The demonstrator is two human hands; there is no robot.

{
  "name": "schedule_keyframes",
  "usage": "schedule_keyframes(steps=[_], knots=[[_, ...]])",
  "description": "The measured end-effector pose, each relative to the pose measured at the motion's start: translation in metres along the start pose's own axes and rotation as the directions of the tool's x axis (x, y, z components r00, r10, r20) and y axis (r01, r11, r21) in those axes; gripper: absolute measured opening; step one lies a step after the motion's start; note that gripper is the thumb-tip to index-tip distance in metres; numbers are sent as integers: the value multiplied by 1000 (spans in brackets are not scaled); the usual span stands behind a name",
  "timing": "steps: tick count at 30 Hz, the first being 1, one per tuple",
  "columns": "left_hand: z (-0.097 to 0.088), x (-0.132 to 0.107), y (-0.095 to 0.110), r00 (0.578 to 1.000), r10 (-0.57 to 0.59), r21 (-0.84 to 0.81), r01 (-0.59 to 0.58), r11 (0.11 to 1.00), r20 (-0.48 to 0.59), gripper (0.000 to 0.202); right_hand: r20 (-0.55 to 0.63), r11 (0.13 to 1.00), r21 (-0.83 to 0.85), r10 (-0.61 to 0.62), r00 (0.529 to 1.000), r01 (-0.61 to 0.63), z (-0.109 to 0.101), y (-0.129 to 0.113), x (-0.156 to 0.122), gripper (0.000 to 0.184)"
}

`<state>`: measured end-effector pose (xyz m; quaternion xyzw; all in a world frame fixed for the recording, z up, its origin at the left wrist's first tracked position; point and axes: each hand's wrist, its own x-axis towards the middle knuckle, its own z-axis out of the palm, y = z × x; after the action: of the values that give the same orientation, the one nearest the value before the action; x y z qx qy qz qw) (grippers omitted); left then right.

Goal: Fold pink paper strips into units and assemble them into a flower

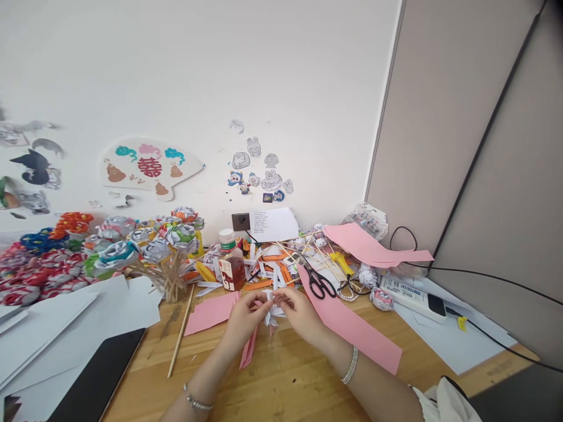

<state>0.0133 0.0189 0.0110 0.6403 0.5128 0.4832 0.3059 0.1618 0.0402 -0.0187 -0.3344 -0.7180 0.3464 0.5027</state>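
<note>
Over the middle of the wooden table, my left hand [250, 313] and my right hand [299, 309] come together, fingertips pinched on a white paper flower [271, 318]. Its thin petals spread out below my fingers; the rest is hidden behind them. Just left lies a stack of pink paper [211, 312], and a folded pink strip [248, 350] sits under my left hand. To the right a long pink sheet [352, 334] runs toward me, with black-handled scissors [322, 286] resting on it. A bottle [231, 264] of reddish liquid stands behind my left hand.
Many paper flowers [118, 255] crowd the left back, beside white sheets [123, 305] and a black tablet-like slab [101, 375]. A wooden stick [180, 331] lies left of the pink stack. Paper scraps [268, 266] pile along the wall. A power strip [413, 299] and cables lie right.
</note>
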Motion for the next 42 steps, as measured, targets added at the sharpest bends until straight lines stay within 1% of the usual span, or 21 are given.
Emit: schedule_keyframes(steps=[2, 4, 7, 13, 18, 22, 24, 28, 32, 36, 39, 42], knots=[[0, -1, 2, 999, 5, 1, -5, 1000, -32, 20, -11, 999, 35, 33, 999, -33, 1, 0, 0, 30], [1, -2, 2, 998, 8, -5, -8, 1000, -54, 18, -22, 996, 63, 61, 998, -59, 2, -2, -1, 22], [2, -4, 2, 998, 17, -6, -18, 1000, -63, 15, -42, 995, 75, 75, 996, -72, 4, -7, -1, 13], [4, -5, 4, 997, 56, -16, -57, 998, -44, 12, -84, 996, 73, 53, 995, -47, 5, -9, -1, 11], [3, -5, 3, 997, 70, -39, -71, 997, -17, 12, -82, 998, 51, 31, 996, -27, 4, -8, -1, 12], [1, -5, 4, 996, 86, -39, -86, 996, 3, 12, -60, 999, 15, -28, 998, 29, 2, -6, -1, 10], [0, -5, 5, 991, 132, -11, -131, 991, 11, 11, -45, 998, 13, -54, 998, 54, 1, -5, -1, 10], [-3, -5, 6, 968, 252, 97, -252, 963, 20, 9, -15, 996, 13, -94, 996, 94, -2, -6, 0, 9], [-5, -5, 5, 951, 304, 166, -309, 936, 55, 10, 5, 989, -30, -146, 989, 146, -5, -11, 2, 8], [-6, -7, 4, 937, 340, 172, -349, 921, 81, 5, -8, 957, -136, -261, 965, 258, -7, -13, 1, 8], [-6, -8, 3, 929, 366, 152, -370, 917, 55, 4, -14, 914, -215, -355, 935, 343, -7, -12, 0, 9], [-6, -9, 2, 915, 402, 160, -402, 902, 33, 4, 10, 872, -271, -422, 906, 409, -8, -11, -2, 9]])
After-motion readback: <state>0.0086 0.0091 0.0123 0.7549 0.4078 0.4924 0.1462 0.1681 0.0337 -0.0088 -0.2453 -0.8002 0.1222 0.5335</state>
